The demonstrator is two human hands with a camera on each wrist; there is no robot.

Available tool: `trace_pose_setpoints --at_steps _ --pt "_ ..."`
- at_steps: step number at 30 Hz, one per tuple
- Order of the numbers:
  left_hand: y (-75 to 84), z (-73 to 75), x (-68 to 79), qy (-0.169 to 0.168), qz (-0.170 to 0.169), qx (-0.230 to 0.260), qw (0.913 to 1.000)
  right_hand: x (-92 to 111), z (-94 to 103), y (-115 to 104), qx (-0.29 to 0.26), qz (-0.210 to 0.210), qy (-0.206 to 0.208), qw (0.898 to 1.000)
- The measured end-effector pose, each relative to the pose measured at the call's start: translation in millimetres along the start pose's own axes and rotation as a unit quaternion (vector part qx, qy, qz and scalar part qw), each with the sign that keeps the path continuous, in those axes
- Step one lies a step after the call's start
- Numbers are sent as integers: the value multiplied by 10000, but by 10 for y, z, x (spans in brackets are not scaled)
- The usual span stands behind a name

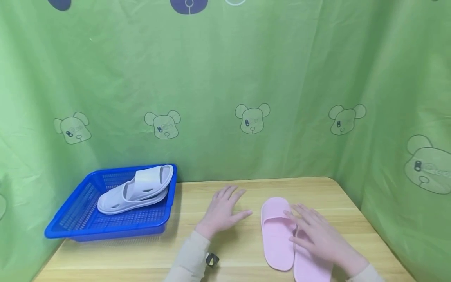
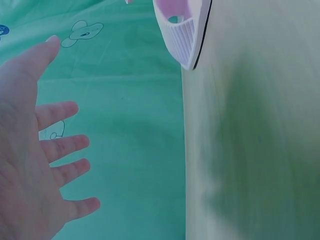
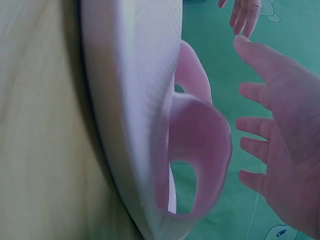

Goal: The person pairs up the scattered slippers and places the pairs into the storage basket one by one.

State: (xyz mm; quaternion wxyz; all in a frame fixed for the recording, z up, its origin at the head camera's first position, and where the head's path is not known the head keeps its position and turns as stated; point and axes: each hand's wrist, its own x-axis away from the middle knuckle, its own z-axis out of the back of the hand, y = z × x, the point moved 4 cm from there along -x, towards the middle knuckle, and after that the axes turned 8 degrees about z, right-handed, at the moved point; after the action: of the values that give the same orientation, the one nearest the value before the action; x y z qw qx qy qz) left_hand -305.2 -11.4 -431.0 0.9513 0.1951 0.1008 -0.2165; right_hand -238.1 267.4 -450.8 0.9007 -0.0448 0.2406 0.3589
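Two pink slippers lie side by side on the table, toes pointing away from me. The left pink slipper shows almost whole, while my right hand covers much of the right pink slipper. In the right wrist view the right hand hovers apart from the slipper straps, fingers spread, holding nothing. Left of the pair, my left hand is over the table with its fingers extended and nothing in it. The left wrist view shows that hand spread, away from a pink slipper's toe.
A blue plastic basket stands at the table's left, holding a pair of pale grey slippers, one resting on the other. Green curtain with bear prints hangs behind and on both sides of the wooden table.
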Motion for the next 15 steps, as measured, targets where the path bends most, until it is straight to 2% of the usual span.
trace_pose_setpoints --at_steps 4,10,15 --pt "24 -42 -20 8 -2 37 10000 10 13 53 -99 -134 -63 9998" --pt "80 -67 -34 30 -17 142 9999 32 62 115 -121 -9 166 9998" --pt "124 -91 -50 -27 8 146 9999 67 67 179 -89 -145 26 9999"
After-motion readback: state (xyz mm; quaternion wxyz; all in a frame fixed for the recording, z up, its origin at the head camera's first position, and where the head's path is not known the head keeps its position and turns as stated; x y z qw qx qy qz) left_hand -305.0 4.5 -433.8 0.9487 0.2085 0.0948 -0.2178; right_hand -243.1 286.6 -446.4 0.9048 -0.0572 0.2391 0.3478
